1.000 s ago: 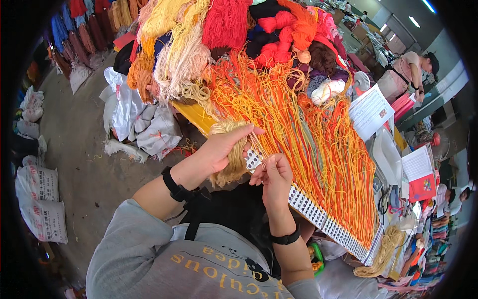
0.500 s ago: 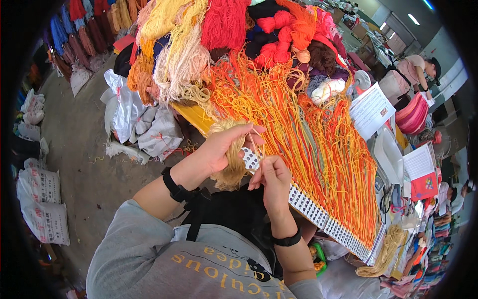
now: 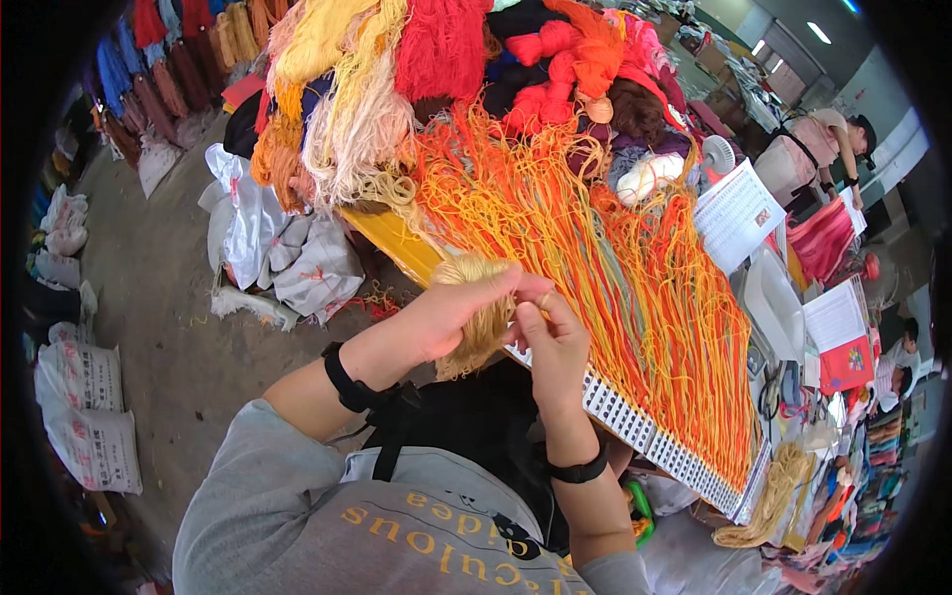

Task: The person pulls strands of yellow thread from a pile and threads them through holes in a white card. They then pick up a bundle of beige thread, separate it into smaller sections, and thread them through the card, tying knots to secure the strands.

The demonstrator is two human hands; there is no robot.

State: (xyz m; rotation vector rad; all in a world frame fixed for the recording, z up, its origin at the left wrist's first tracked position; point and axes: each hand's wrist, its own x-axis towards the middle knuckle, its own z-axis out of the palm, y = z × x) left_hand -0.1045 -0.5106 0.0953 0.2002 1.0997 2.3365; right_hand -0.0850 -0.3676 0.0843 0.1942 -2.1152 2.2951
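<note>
Now both hands pinch tan yarn tuft — w/ fingertips.

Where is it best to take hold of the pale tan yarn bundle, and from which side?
Probably at its upper end, near the left hand, coming from above: the pale tan yarn bundle hangs limp below there, so a lower grip would let its strands droop.

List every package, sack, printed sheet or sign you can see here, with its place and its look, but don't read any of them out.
White printed sacks: stacked on the floor at far left, dark print.
Grey-white plastic bags: on the floor beside the yarn table, crumpled.
White printed sheet: propped at right of the orange strands, rectangular, fine lines.
Red and white card: right edge, small coloured motif.
</note>
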